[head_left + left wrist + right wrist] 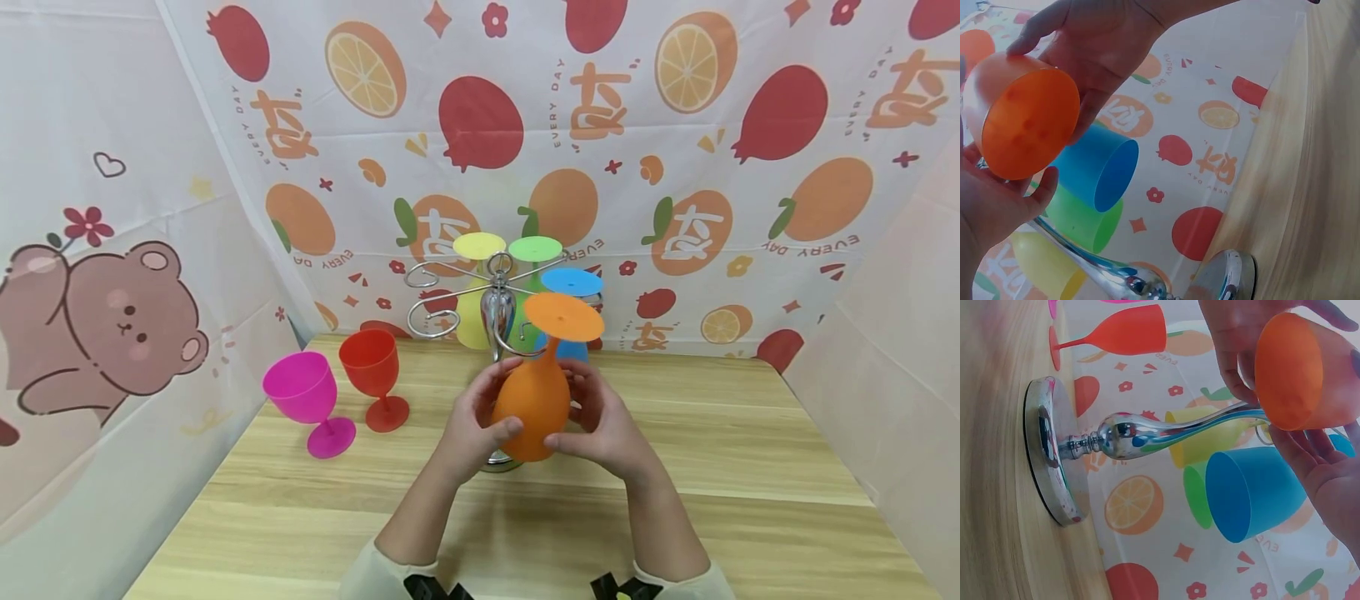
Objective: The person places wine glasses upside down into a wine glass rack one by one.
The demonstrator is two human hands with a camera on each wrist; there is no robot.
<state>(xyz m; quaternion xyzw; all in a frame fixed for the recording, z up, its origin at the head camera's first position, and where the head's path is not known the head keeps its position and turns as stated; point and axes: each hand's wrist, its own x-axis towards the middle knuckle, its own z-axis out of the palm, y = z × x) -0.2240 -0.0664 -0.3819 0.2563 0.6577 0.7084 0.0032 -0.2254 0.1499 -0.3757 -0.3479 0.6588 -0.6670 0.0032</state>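
Note:
Both hands hold an upside-down orange goblet by its bowl, left hand on one side and right hand on the other. Their thumbs lie on the near side of the bowl. The goblet's round foot points up, and its stem is close to a curled front arm of a silver goblet rack. Seen from the left wrist, the bowl's open mouth faces down. Upside down on the rack hang a yellow goblet, a green goblet and a blue goblet.
To the left on the wooden table, a magenta goblet and a red goblet stand upright. Bare curled arms of the rack reach out on its left side. The rack's round base rests on the table. A fruit-print cloth hangs behind.

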